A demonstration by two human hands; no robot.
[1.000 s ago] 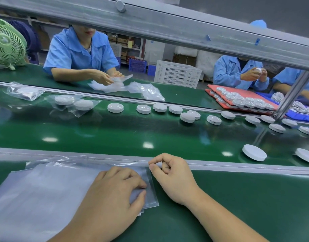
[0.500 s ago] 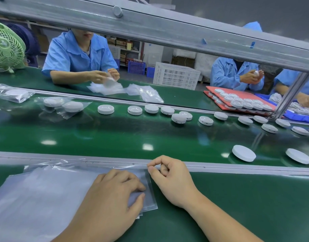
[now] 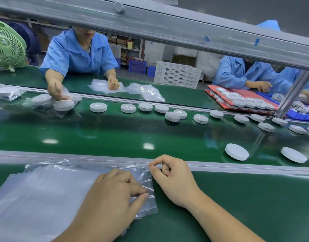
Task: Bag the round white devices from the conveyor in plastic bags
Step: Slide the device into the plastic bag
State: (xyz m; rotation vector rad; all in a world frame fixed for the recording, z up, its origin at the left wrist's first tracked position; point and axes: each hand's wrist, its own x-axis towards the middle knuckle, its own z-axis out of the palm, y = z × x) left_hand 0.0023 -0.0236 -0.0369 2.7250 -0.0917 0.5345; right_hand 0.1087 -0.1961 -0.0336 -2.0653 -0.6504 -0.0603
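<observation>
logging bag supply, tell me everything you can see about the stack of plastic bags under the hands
The stack of plastic bags is a pile of clear, slightly milky, glossy film lying flat on the green worktop, edges fanned unevenly at the lower right. Its far edge reaches the metal rail beside the conveyor. The left hand rests on its right end, thumb and fingertips pinching the wrinkled top film. The right hand pinches the far right corner. The bags look empty.
</observation>
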